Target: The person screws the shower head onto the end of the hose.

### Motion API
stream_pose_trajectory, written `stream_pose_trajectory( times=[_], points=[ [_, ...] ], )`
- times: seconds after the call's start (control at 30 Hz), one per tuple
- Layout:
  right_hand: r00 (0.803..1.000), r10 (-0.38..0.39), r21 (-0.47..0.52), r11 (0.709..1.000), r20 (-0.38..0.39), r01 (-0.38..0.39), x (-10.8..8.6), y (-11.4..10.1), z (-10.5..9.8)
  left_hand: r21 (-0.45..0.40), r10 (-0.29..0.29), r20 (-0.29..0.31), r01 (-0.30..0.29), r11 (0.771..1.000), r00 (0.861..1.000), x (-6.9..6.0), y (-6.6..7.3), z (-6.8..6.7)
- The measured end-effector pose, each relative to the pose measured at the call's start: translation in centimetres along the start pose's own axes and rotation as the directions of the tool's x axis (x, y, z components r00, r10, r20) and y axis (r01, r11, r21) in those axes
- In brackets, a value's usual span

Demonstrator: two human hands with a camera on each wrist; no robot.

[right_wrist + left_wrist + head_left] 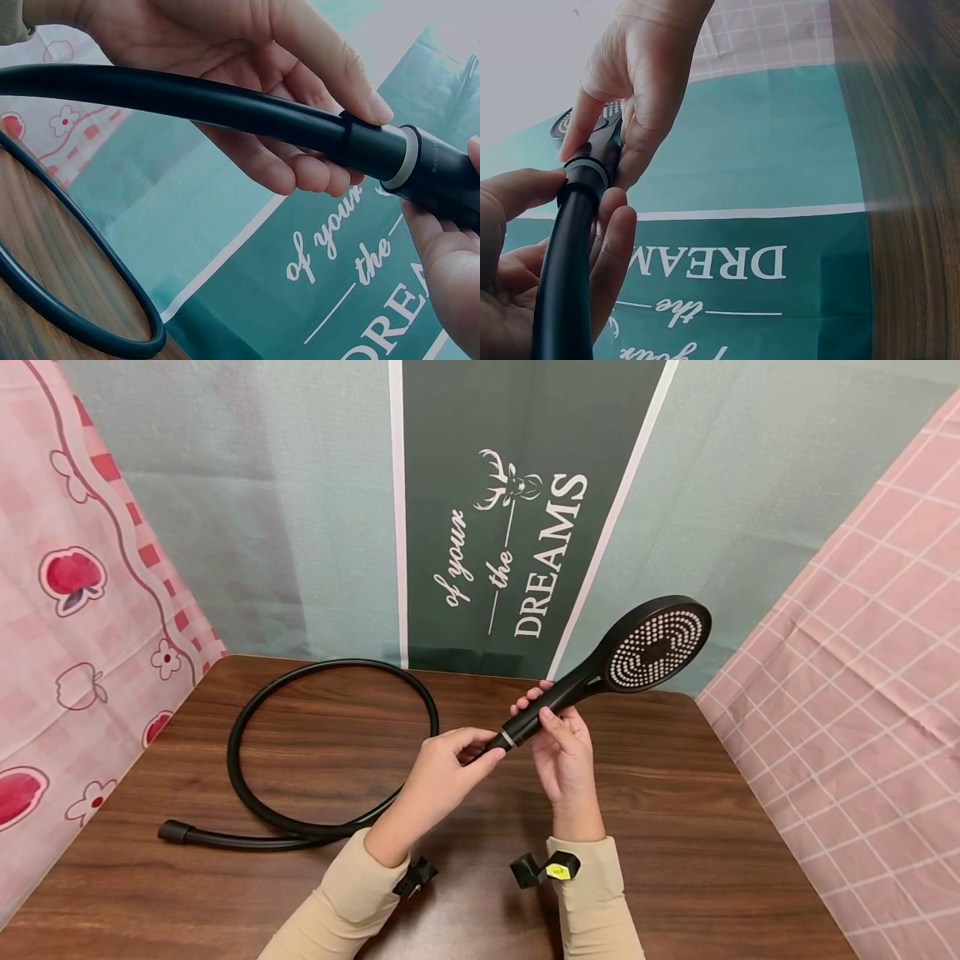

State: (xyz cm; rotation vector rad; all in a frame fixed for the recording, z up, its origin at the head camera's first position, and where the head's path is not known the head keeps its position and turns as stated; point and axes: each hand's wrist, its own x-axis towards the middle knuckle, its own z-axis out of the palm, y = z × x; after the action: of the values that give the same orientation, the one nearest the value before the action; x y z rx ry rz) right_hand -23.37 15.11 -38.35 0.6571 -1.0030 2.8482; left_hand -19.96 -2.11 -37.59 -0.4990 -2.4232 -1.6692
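A black shower head (657,645) with pale nozzles is held up at a slant above the table, its round face at the upper right. The right hand (562,747) grips its handle (551,706) near the lower end. At that end the left hand (450,768) pinches the connector of a black hose (234,752) between thumb and fingers. In the right wrist view the connector (371,146) meets the handle (442,169), with a pale ring between them. The left wrist view shows the hose (564,277) running from the joint past the left palm (510,300).
The hose lies in a large loop on the brown wooden table (675,860), its free end (174,832) at the left. A green and teal cloth (330,527) hangs behind. Pink patterned cloths (862,652) stand at both sides.
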Motion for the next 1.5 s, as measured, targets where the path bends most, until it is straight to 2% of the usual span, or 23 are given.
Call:
stream_pose_trajectory(
  times=[0.27,0.9,1.27,1.5],
  points=[
    [1.000,-0.001,0.004,1.000,0.000,0.001,0.01,-0.06,0.02,-0.022,-0.042,0.033,0.043,0.999,0.999,0.01,-0.03,-0.19],
    [1.000,0.000,-0.001,1.000,0.005,0.000,0.03,-0.04,0.02,-0.008,-0.012,0.012,0.012,1.000,1.000,-0.10,0.27,-0.16],
    [1.000,0.002,-0.004,1.000,-0.001,-0.002,-0.01,-0.01,0.03,-0.024,-0.055,0.037,0.056,0.998,0.998,-0.04,0.14,-0.28],
    [1.000,0.002,0.000,1.000,0.006,-0.002,0.01,-0.02,0.03,-0.022,-0.052,0.048,0.053,0.998,0.998,-0.01,0.01,-0.25]
  ],
)
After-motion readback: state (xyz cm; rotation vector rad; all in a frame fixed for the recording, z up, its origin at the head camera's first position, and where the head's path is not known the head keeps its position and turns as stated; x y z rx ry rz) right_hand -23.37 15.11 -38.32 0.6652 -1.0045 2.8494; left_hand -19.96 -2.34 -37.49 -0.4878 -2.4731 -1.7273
